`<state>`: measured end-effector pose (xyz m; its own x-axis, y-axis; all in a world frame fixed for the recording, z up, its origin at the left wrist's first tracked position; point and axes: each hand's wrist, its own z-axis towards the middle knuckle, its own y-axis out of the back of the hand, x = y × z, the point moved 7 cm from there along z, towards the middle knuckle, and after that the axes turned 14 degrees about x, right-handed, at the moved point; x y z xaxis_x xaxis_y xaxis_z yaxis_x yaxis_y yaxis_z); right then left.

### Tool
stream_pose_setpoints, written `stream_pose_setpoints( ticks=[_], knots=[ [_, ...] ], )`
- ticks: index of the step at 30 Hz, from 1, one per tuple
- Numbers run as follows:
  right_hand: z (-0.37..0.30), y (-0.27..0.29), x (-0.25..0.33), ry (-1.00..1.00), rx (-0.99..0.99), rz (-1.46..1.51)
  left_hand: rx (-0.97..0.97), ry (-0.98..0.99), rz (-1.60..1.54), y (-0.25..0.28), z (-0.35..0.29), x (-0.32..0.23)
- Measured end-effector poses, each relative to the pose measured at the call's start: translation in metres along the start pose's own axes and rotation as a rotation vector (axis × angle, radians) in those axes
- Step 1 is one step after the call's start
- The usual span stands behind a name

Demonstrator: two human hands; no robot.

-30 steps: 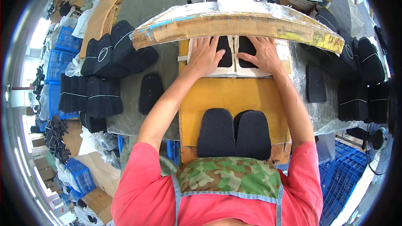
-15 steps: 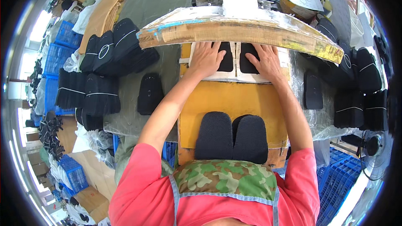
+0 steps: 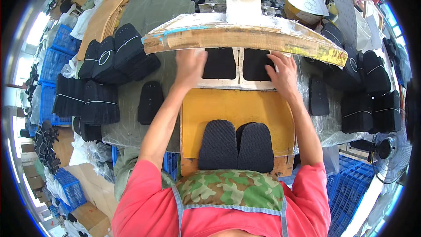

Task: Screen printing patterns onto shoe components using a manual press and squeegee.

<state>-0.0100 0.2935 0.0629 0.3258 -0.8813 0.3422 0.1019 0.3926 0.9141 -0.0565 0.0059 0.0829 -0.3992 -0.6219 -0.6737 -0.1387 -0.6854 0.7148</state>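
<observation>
Two black fabric pieces, a left one [image 3: 220,65] and a right one [image 3: 256,66], lie in the cut-outs of a white template [image 3: 219,83] on a yellow board [image 3: 237,114]. A hinged wooden frame [image 3: 245,40] is tilted up above them and hides their far ends. My left hand [image 3: 191,66] is beside the template's left edge, smeared by motion, its fingers partly under the frame. At the right piece's outer edge, my right hand [image 3: 283,72] has its fingers apart and holds nothing. Nearer me, black insole-shaped pieces [image 3: 218,145] lie in two side-by-side piles.
Bundled stacks of black pieces stand on the left [image 3: 101,101] and right [image 3: 357,112]. A single black piece lies on each side, left [image 3: 150,102] and right [image 3: 319,95]. Blue crates [image 3: 355,188] and a fan [image 3: 388,153] are at the right.
Both hands have come off the black pieces. My left hand has moved outward to the left, and my right hand has shifted to the right piece's outer edge.
</observation>
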Motion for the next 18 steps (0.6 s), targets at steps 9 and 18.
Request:
stream_pose_setpoints(
  ticks=[9,18],
  knots=[
    [-0.025,0.124,-0.094,-0.134,-0.243,0.297,-0.145,-0.297,-0.427,0.113,-0.035,-0.051],
    [0.042,0.113,-0.022,-0.018,-0.163,0.425,-0.062,-0.016,-0.588,0.010,-0.124,0.015]
  ],
)
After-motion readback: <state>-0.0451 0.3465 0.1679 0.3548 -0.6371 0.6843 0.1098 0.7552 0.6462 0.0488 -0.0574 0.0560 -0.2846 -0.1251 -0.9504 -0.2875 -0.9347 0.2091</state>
